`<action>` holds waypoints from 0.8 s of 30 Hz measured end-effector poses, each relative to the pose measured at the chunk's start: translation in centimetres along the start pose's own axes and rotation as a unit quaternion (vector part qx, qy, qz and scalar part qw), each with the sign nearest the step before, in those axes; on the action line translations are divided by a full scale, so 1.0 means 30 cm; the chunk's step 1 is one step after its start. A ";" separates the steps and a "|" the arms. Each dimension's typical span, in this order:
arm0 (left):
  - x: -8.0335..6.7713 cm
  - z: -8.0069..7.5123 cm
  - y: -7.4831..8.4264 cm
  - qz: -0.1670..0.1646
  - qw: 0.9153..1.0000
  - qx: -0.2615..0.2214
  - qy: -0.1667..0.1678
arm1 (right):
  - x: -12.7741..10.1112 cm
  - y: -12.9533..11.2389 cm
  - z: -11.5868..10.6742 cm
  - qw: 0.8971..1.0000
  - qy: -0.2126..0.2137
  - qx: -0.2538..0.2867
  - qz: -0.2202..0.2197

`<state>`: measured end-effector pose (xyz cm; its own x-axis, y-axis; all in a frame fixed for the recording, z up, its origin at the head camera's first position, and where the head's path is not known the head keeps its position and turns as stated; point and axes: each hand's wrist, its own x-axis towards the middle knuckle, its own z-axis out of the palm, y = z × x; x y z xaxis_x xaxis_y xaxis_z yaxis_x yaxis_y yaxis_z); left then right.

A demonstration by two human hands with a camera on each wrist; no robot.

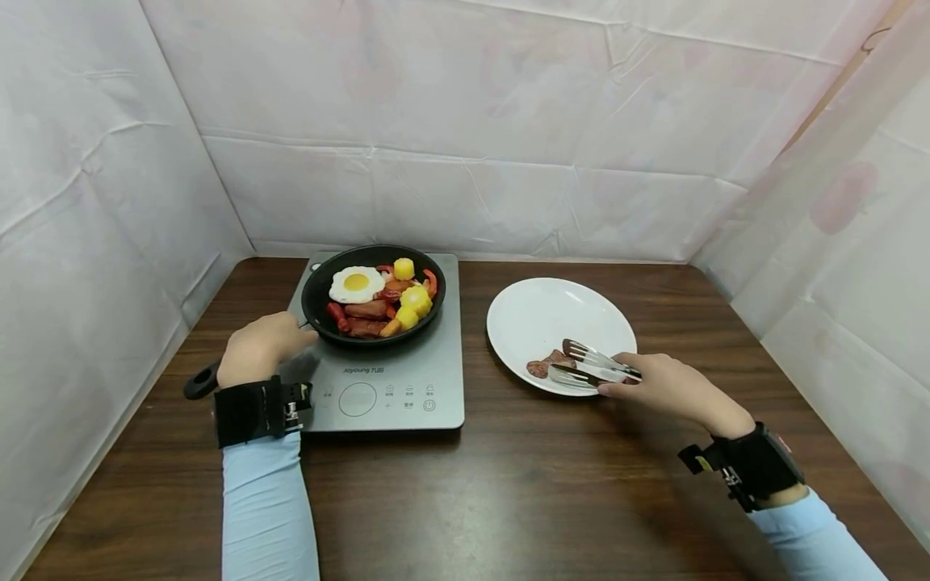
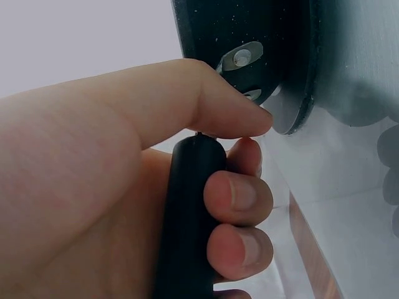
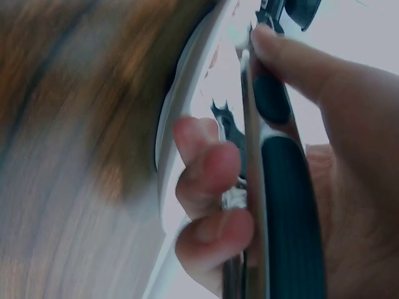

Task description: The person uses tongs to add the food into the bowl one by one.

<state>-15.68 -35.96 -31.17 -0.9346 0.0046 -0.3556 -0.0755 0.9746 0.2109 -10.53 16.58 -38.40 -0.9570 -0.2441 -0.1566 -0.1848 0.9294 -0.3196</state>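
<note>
Wooden table (image 1: 552,484): pan (image 1: 320,311) holds egg (image 1: 356,283); plate (image 1: 538,319) holds sausage (image 1: 545,365).

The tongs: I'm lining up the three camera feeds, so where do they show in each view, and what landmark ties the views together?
Head: the tongs lie low on the white plate, right of centre, held by the right hand.
Left wrist: not in it; only the left hand gripping the pan handle.
Right wrist: the tongs run up the middle-right, gripped by fingers.
Shared landmark: the plate's rim, in the head and right wrist views.
</note>
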 end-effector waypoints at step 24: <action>0.001 0.000 0.002 -0.003 1.000 -0.001 0.002 | 0.030 0.010 0.090 0.993 0.101 -0.033 -0.056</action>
<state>-15.70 -35.90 -31.17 -0.9358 -0.0030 -0.3526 -0.0820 0.9744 0.2095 -10.83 15.90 -41.17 -0.9540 -0.2917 0.0696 -0.2996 0.9175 -0.2615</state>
